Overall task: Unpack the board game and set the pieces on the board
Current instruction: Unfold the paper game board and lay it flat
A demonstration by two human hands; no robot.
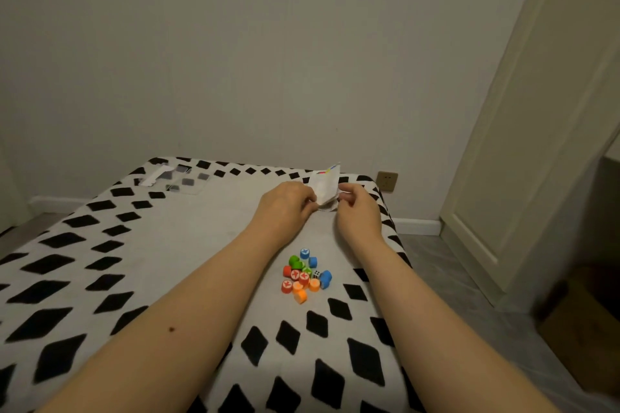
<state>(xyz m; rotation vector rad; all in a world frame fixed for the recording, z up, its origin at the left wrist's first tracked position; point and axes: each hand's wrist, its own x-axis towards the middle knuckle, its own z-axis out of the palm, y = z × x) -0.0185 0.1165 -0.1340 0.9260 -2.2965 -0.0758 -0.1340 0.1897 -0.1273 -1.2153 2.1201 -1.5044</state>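
A folded paper game board (324, 184), white with a coloured strip at its top edge, stands upright between my hands at the far side of the cloth. My left hand (288, 204) pinches its left edge and my right hand (357, 208) pinches its right edge. Closer to me, between my forearms, several small round game pieces (303, 275) in red, orange, green and blue lie in a loose pile. A small white die (316, 274) rests among them.
The surface is a white cloth with black diamonds (134, 278). A clear plastic bag (177, 179) lies at its far left. A wall socket (386, 181) is behind, a door (523, 144) at right, and a cardboard box (583, 332) on the floor.
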